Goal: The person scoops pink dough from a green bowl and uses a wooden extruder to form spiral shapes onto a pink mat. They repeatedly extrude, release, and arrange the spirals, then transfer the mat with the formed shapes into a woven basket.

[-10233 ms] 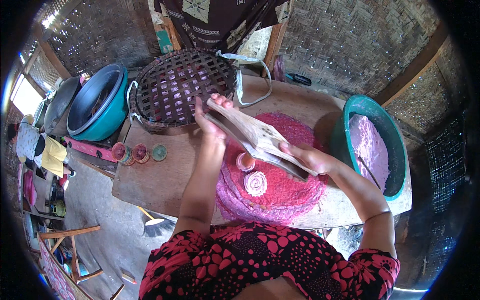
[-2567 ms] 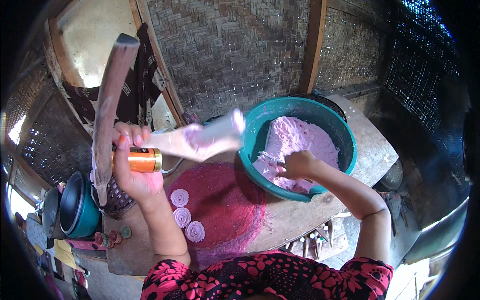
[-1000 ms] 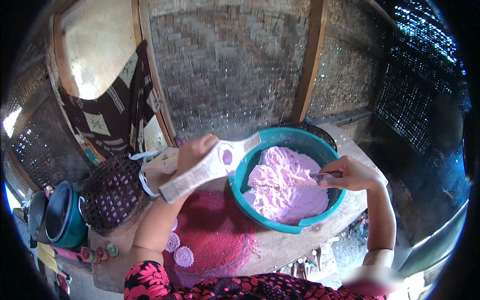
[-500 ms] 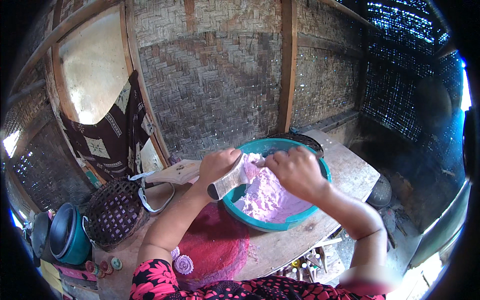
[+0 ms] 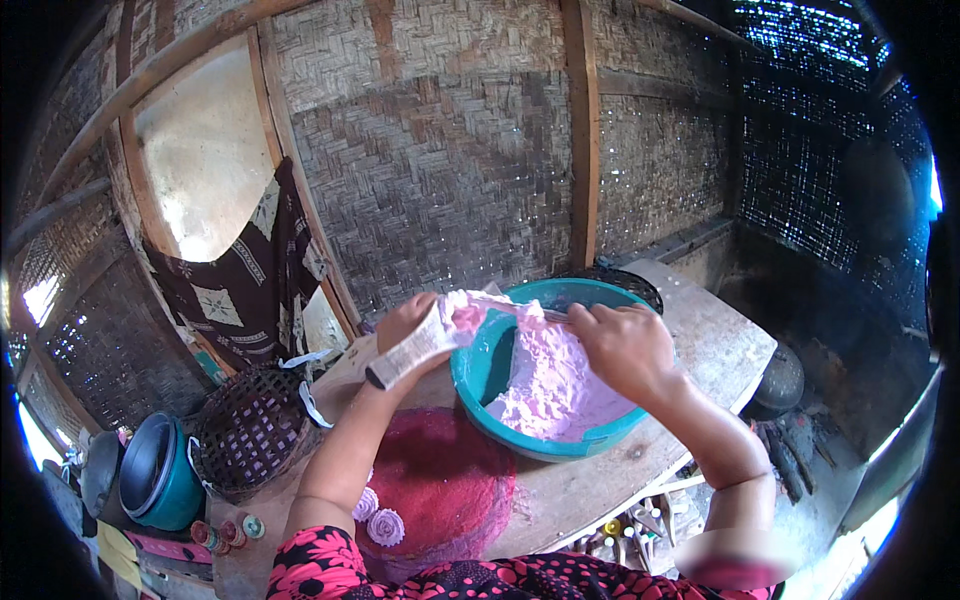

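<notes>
My left hand [image 5: 405, 322] is wrapped round a wooden press-like tool [image 5: 412, 350], with a flat block end and a pale wooden arm reaching left. Pale pink dough [image 5: 466, 316] clings to the tool's top. From my right hand [image 5: 628, 345], its fingers pinched, a thin flat utensil [image 5: 515, 306] reaches across to that dough; its exact kind is not clear. Under both hands stands a teal basin [image 5: 520, 446], with a mound of crumbly pink dough [image 5: 550, 395] inside. Purple rosette-shaped pieces [image 5: 386, 527] lie on a round red-pink board [image 5: 440, 465] beside my left forearm.
A dark woven basket [image 5: 250, 425] with white straps stands at the table's left, near a teal bucket [image 5: 165, 480] and small round coloured pieces [image 5: 230, 530]. Bottles and tools [image 5: 640, 530] lie below the table's right edge. A woven wall [image 5: 430, 180] rises behind.
My left hand has moved left with the wooden tool, away from the basin's middle. The utensil in my right hand now shows, stretched between the hands. The view has shifted slightly.
</notes>
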`<state>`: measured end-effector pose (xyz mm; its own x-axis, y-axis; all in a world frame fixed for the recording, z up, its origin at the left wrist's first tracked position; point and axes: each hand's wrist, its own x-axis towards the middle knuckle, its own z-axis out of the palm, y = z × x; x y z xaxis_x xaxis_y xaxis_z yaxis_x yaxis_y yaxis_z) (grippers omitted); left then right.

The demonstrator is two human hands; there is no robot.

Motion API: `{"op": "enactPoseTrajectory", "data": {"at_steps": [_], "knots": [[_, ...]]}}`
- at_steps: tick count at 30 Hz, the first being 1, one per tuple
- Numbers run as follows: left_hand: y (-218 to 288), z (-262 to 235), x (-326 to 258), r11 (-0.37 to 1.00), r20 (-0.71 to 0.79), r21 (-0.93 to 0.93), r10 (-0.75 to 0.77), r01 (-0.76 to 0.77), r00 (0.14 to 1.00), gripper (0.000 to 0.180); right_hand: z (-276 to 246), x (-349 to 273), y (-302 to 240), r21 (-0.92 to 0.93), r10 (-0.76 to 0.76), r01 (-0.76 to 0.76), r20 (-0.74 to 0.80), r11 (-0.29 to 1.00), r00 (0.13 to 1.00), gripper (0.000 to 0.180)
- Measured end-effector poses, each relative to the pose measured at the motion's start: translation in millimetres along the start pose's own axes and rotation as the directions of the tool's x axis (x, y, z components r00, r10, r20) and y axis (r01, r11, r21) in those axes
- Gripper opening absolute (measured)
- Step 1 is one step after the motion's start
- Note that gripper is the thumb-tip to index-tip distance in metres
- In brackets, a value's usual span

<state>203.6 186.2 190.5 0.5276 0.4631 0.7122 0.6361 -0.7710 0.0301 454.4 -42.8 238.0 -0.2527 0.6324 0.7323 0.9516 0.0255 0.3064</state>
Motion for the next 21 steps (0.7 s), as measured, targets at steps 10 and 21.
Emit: {"op": "enactPoseTrajectory", "data": {"at_steps": [10, 21], "knots": [[49.8, -7.5, -8.1, 0.968, 0.034, -0.028, 0.250, -0.249, 0.968, 0.045, 31.8, 1.3, -38.5, 0.083, -0.214, 0.203, 0.163, 0.976, 0.963, 0.015], [35.5, -9.6, 9.0, 0.973, 0.014, -0.224, 0.058, -0.053, 0.998, 0.017, 45.5, -19.2, -48.1, 0.761, 0.447, -0.280, -0.015, 0.585, 0.894, 0.044]]}}
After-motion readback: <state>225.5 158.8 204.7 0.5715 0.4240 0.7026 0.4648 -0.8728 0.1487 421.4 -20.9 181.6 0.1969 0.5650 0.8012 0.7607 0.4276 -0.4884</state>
